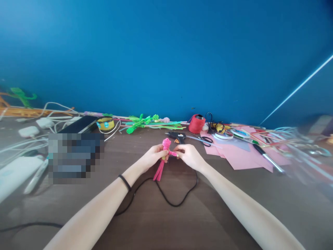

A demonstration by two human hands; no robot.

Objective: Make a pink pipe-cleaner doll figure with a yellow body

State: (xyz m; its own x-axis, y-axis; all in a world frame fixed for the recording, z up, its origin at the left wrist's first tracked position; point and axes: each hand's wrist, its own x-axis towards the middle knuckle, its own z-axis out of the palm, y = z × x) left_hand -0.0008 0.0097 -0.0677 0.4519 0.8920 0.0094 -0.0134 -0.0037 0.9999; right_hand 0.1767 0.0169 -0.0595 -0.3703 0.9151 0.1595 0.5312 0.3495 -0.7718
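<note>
A small pink pipe-cleaner figure [166,143] is held upright over the dark table, with a coiled round top and straight pink strands hanging below. My left hand [155,155] is closed round its middle from the left, thumb across the front. On the other side my right hand [187,155] pinches the short twisted pink arm that sticks out to the right. The fingers behind the figure are partly hidden. Just beyond my hands lies a black hot glue gun [177,136], and its black cord [174,205] loops across the table below them.
Green pipe cleaners [140,124] lie along the blue wall. Behind and right are a red thread spool [197,123], scissors [206,140], pink paper sheets [241,156] and a black-handled cutter [267,158]. White cables, a yellow tape roll [105,124] and a blurred-out dark device [76,154] sit left.
</note>
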